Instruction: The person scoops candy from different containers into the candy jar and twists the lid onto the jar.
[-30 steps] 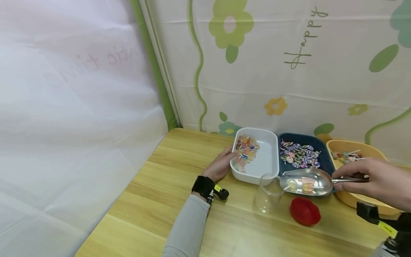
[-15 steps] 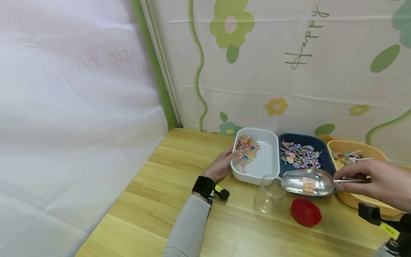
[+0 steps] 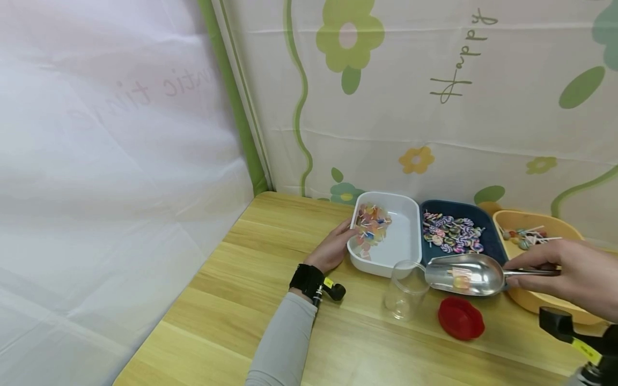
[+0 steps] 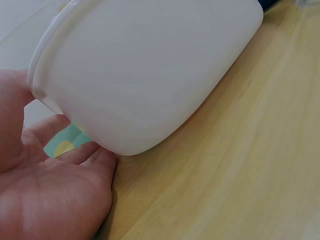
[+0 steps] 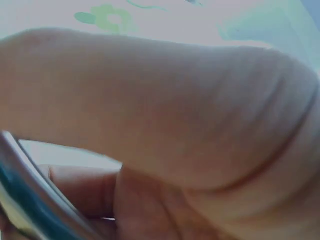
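Note:
My left hand [image 3: 333,249] grips the left side of a white tray [image 3: 402,236], thumb over the rim. In the left wrist view, the other fingers touch the tray's outer wall [image 4: 150,75] near the tabletop. Candies [image 3: 372,225] lie at the tray's left. My right hand [image 3: 569,273] holds a metal scoop [image 3: 485,273] by its handle. An orange and pink candy [image 3: 461,280] lies in it. The scoop's lip is at the mouth of a clear cup [image 3: 404,295], whose contents I cannot tell. In the right wrist view, the hand [image 5: 150,115] hides most of the handle [image 5: 45,195].
A red scalloped object [image 3: 461,318] lies on the wooden table [image 3: 376,354], right of the cup. Behind the scoop stand a navy tray [image 3: 451,203] of swirl candies and a yellow tray [image 3: 545,215] with lollipops. A patterned curtain [image 3: 376,123] hangs behind.
A second, yellowish candy near the scoop's lip one second ago is gone from the scoop. The remaining candy has shifted slightly. Both hands keep nearly the same place.

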### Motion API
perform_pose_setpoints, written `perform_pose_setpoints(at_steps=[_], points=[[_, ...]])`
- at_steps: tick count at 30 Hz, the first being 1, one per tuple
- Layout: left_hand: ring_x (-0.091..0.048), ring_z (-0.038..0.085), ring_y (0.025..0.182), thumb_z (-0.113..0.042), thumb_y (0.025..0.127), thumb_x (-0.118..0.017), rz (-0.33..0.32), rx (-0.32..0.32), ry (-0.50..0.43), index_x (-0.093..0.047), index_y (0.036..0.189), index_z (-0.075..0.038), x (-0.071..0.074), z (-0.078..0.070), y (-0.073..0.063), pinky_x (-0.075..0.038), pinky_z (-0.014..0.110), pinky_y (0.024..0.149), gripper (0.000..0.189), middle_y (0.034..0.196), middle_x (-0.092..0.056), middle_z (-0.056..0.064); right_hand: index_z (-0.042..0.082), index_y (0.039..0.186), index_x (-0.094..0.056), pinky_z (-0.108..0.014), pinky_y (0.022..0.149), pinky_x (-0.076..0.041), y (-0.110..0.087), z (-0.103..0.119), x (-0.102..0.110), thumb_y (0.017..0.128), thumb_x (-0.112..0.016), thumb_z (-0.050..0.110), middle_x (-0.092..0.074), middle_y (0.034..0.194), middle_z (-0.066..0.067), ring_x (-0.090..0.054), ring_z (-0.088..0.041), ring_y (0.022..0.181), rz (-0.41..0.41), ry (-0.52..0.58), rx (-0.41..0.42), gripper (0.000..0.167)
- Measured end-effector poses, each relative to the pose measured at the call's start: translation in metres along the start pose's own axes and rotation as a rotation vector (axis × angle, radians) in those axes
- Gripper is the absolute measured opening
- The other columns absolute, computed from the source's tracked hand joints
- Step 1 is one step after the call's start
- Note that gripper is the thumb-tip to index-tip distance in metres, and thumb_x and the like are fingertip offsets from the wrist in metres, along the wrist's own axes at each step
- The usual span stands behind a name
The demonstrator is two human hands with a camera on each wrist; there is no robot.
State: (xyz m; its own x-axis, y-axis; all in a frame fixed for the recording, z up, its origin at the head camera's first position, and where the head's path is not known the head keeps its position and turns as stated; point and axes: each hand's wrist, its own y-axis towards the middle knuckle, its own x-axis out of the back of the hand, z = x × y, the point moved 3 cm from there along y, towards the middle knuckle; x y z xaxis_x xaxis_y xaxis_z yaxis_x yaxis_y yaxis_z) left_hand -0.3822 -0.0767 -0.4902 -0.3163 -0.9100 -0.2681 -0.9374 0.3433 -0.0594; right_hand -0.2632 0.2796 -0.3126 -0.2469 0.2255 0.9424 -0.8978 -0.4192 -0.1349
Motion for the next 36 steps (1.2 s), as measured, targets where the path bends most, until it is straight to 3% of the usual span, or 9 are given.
perform_pose_setpoints(at_steps=[14,22,28,33,36], points=[[-0.037,0.019,0.147,-0.018,0.111,-0.046,0.000,0.006,-0.009,-0.027,0.164,-0.016,0.000,-0.001,-0.001,-0.029,0.039,0.122,0.056,0.165,-0.032,0.005,0.010,0.104,-0.081,-0.022,0.061,-0.054,-0.001,-0.006,-0.003,0.092,-0.078,0.024,-0.076,0.098,-0.001,-0.063,0.003,0.074,-0.054,-0.011,-0.003,0.019],[-0.034,0.020,0.148,-0.018,0.111,-0.046,0.001,0.006,0.000,-0.026,0.164,-0.015,0.000,0.000,0.000,-0.026,0.040,0.123,0.057,0.167,-0.029,0.006,0.004,0.104,-0.080,-0.025,0.060,-0.056,-0.003,0.001,0.001,0.092,-0.077,0.020,-0.076,0.097,-0.004,-0.066,-0.007,0.075,-0.051,-0.005,-0.015,0.020],[-0.030,0.020,0.150,-0.019,0.111,-0.046,0.002,0.005,0.009,-0.026,0.164,-0.015,0.000,0.000,0.000,-0.025,0.040,0.124,0.057,0.168,-0.026,0.007,0.002,0.104,-0.080,-0.025,0.060,-0.056,-0.004,0.003,0.003,0.092,-0.077,0.019,-0.076,0.096,-0.005,-0.064,-0.002,0.073,-0.057,-0.005,-0.011,0.021],[-0.032,0.021,0.149,-0.020,0.111,-0.046,-0.003,0.006,0.013,-0.026,0.164,-0.017,0.000,0.000,-0.001,-0.026,0.040,0.123,0.057,0.167,-0.027,0.006,0.002,0.104,-0.080,-0.023,0.059,-0.053,-0.003,0.001,0.003,0.092,-0.078,0.018,-0.074,0.094,-0.002,-0.060,0.003,0.071,-0.124,-0.024,0.003,0.020],[-0.032,0.021,0.149,-0.019,0.111,-0.046,0.004,-0.004,0.004,-0.026,0.164,-0.016,0.000,0.000,-0.001,-0.026,0.041,0.124,0.057,0.168,-0.026,0.007,0.004,0.105,-0.080,-0.025,0.060,-0.055,0.001,0.000,0.005,0.093,-0.077,0.020,-0.073,0.098,-0.006,-0.064,-0.006,0.078,-0.178,-0.042,0.033,0.020]])
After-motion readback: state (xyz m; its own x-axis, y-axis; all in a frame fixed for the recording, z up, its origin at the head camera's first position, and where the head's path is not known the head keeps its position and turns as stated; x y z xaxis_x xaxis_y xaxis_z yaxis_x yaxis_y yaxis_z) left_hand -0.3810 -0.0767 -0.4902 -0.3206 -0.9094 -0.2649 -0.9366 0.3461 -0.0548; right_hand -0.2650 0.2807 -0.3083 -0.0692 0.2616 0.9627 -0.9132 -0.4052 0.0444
